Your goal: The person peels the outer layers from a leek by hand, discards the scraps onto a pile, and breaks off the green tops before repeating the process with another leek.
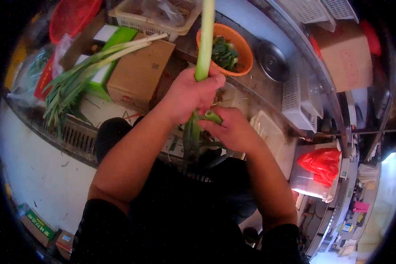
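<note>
My left hand (193,94) is closed around a long green onion (205,42), its pale stalk pointing up and away and its dark leaves hanging below the fist. Close beside it, my right hand (231,130) has its fingers curled round a green onion leaf (213,117). Whether that leaf is still joined to the stalk is hidden by my fingers. More green onions (88,66) lie to the left across a cardboard box (138,72), white ends toward the box and leaves drooping over the near side.
An orange basket (246,55) with green leaves stands beyond my hands, beside a round dark lid (272,61). A cream crate (176,31) holds plastic bags. On the right are white baskets (295,99) and a red bag (321,165). A slotted drain (75,136) runs at left.
</note>
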A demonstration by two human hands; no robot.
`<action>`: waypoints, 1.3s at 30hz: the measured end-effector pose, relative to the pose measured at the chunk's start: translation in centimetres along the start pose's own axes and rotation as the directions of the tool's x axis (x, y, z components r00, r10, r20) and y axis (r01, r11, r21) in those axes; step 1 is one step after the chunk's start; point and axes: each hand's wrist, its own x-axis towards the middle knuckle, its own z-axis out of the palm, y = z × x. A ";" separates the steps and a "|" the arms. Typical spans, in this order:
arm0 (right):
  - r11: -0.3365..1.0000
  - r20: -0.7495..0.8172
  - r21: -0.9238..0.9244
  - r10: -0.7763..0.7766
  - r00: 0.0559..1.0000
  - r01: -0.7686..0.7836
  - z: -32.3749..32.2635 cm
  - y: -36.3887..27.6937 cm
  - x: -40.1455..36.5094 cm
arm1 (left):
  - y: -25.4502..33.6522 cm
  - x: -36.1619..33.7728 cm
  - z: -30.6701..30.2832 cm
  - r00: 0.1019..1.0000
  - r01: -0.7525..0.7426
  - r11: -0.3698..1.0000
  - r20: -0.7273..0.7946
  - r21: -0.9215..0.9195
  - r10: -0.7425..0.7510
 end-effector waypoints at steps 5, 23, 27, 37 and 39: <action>0.866 0.365 -0.339 -0.238 0.900 0.367 0.4 1.5 -1.3 | 1.4 -0.9 -0.9 0.974 0.157 0.987 0.161 0.033 -0.160; 0.903 -0.050 0.410 0.163 0.985 -0.128 7.9 3.7 -2.2 | 0.7 0.0 -1.6 1.000 -0.005 0.918 -0.003 -0.397 0.005; 0.866 0.118 0.440 0.205 0.972 -0.237 7.9 4.4 -2.5 | 0.8 -0.2 -1.6 1.000 0.017 0.916 0.020 -0.400 -0.010; 0.989 0.139 0.060 0.124 0.983 -0.133 5.7 2.1 -2.7 | 0.1 -0.9 -1.6 0.995 0.065 0.923 0.090 -0.379 -0.034; 0.994 0.151 0.024 0.106 0.983 -0.110 5.7 2.6 -2.6 | -0.2 -1.0 -1.3 0.995 0.065 0.950 0.094 -0.307 -0.037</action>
